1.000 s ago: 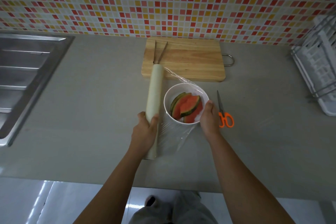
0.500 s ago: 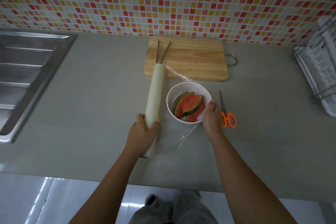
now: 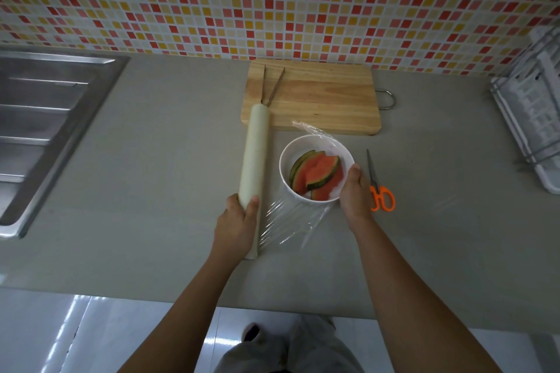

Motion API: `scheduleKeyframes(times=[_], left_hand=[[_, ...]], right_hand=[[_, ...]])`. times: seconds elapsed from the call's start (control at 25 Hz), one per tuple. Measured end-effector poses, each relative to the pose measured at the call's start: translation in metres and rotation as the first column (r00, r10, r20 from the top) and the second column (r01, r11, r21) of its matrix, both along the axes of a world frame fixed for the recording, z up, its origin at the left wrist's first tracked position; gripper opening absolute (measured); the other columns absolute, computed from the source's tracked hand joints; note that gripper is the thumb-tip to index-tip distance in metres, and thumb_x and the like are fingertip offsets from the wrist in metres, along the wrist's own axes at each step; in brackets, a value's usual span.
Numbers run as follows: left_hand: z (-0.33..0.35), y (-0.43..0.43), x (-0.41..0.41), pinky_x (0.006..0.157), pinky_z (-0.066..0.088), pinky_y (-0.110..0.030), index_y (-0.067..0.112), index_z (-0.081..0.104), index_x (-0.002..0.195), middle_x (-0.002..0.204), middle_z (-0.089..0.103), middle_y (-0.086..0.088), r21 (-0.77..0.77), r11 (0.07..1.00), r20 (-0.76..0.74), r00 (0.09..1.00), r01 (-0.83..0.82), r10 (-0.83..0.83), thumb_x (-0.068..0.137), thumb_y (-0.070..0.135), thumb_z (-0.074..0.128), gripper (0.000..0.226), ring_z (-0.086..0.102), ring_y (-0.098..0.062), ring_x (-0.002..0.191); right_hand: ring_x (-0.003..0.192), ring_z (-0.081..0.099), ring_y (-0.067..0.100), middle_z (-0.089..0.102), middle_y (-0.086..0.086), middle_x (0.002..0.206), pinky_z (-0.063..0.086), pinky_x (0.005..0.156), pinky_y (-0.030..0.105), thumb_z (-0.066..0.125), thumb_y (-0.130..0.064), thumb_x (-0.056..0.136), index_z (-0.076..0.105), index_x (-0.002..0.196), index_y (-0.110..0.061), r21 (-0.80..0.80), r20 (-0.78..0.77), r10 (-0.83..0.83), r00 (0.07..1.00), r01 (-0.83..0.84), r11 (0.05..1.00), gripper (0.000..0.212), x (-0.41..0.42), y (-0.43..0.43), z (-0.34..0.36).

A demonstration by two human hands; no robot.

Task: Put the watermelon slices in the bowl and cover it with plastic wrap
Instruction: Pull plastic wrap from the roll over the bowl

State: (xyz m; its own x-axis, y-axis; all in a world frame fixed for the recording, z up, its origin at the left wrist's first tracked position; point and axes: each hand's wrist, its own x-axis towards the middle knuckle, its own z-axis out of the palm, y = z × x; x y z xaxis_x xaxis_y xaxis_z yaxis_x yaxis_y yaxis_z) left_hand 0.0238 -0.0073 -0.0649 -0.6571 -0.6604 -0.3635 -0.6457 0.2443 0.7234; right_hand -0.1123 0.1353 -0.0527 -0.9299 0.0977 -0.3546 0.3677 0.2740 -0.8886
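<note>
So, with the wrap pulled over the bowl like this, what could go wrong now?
The film between the roll and the bowl is already wrinkled, so it may cling to itself. It is not cut, and the scissors lie beside the right hand, which presses the bowl's rim; letting go could loosen the cover. Pulling the roll with the left hand might drag the bowl.

We see bowl (image 3: pixel 316 173) on counter (image 3: pixel 151 191), watermelon slices (image 3: pixel 316 174) in it. Cutting board (image 3: pixel 312 97) behind bowl, against wall; tongs (image 3: pixel 271 85) on board's left part. Plastic wrap roll (image 3: pixel 254 160) just left of bowl, far end overlapping board; film (image 3: pixel 291 221) runs from roll toward and over bowl. Scissors (image 3: pixel 378 188) just right of bowl. Sink (image 3: pixel 39 130) far left, dish rack (image 3: pixel 533 124) far right. We note left hand (image 3: pixel 236 224) on roll's near end, right hand (image 3: pixel 354 194) at bowl's right rim.
</note>
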Motion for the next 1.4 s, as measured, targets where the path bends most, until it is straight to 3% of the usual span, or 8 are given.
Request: scheduleKeyframes(times=[0.2,0.4,0.56,0.64,0.72,0.88,1.12,1.4], left_hand=[[-0.005,-0.002,0.001,0.082,0.03,-0.028,0.004,0.045,0.128,0.124,0.051,-0.019,0.025,1.0,-0.066,0.998,-0.012,0.014,0.098,0.036,0.041,0.043,0.046,-0.031,0.117],[-0.009,-0.008,0.001,0.086,0.034,-0.033,0.001,0.047,0.128,0.125,0.053,-0.019,0.024,1.0,-0.079,0.997,0.008,-0.006,0.099,0.035,0.041,0.045,0.048,-0.033,0.117],[-0.008,-0.007,0.002,0.083,0.031,-0.03,0.001,0.047,0.127,0.125,0.053,-0.02,0.016,1.0,-0.082,0.997,0.016,-0.015,0.099,0.034,0.04,0.044,0.049,-0.033,0.116],[-0.009,-0.007,0.002,0.083,0.031,-0.03,0.001,0.048,0.127,0.126,0.053,-0.021,0.018,1.0,-0.085,0.996,0.014,-0.013,0.099,0.034,0.04,0.044,0.048,-0.034,0.117],[-0.011,-0.008,0.002,0.083,0.032,-0.03,0.0,0.048,0.125,0.125,0.053,-0.021,0.021,1.0,-0.091,0.996,0.012,-0.01,0.099,0.034,0.041,0.043,0.049,-0.034,0.115],[-0.011,-0.008,0.002,0.081,0.032,-0.03,-0.001,0.049,0.124,0.123,0.054,-0.021,0.009,1.0,-0.095,0.995,0.014,-0.013,0.099,0.034,0.04,0.043,0.05,-0.034,0.113],[-0.013,-0.01,0.003,0.084,0.035,-0.033,0.0,0.048,0.126,0.125,0.054,-0.019,0.025,0.999,-0.101,0.995,0.021,-0.018,0.099,0.037,0.039,0.046,0.05,-0.034,0.113],[-0.011,-0.014,0.006,0.088,0.04,-0.038,0.001,0.047,0.126,0.127,0.055,-0.02,0.06,0.997,-0.101,0.994,0.047,-0.041,0.099,0.041,0.037,0.05,0.052,-0.035,0.113]], right_hand=[[0.115,0.049,0.02,0.054,0.011,0.11,0.032,0.086,0.019,0.021,-0.03,0.102,0.051,0.125,0.002,-0.098,0.05,0.015,0.999,-0.01,0.995,0.049,0.001,0.0,-0.002],[0.117,0.048,0.017,0.055,0.011,0.124,0.03,0.092,0.02,0.02,-0.034,0.101,0.051,0.128,-0.002,-0.118,0.071,0.03,0.997,-0.021,0.993,0.051,0.0,0.001,-0.005],[0.092,0.057,0.02,0.063,0.011,0.096,0.044,0.094,0.036,0.02,-0.044,0.099,0.062,0.099,0.001,-0.266,0.02,-0.003,1.0,0.008,0.964,0.061,-0.006,0.012,-0.01],[0.097,0.059,0.029,0.065,0.017,0.103,0.043,0.092,0.038,0.033,-0.031,0.097,0.062,0.102,0.004,0.064,-0.13,-0.009,0.991,0.017,0.998,0.045,-0.01,0.026,-0.014],[0.109,0.053,0.038,0.058,0.023,0.116,0.04,0.091,0.038,0.047,-0.011,0.087,0.059,0.113,0.001,0.5,-0.255,0.058,0.965,0.08,0.862,0.031,-0.013,0.044,-0.019],[0.113,0.048,0.042,0.051,0.027,0.121,0.037,0.095,0.042,0.055,-0.024,0.086,0.047,0.116,0.005,0.742,-0.061,0.112,0.992,-0.03,0.669,0.042,-0.008,0.059,-0.031],[0.114,0.048,0.044,0.051,0.032,0.121,0.035,0.096,0.042,0.042,-0.023,0.097,0.046,0.118,0.005,0.729,-0.013,0.12,0.993,-0.072,0.681,0.036,-0.005,0.059,-0.038],[0.082,0.055,0.027,0.062,0.015,0.09,0.031,0.067,0.028,0.039,-0.016,0.097,0.052,0.111,-0.004,0.35,-0.183,0.24,0.953,-0.165,0.922,0.024,0.07,0.044,0.01]])
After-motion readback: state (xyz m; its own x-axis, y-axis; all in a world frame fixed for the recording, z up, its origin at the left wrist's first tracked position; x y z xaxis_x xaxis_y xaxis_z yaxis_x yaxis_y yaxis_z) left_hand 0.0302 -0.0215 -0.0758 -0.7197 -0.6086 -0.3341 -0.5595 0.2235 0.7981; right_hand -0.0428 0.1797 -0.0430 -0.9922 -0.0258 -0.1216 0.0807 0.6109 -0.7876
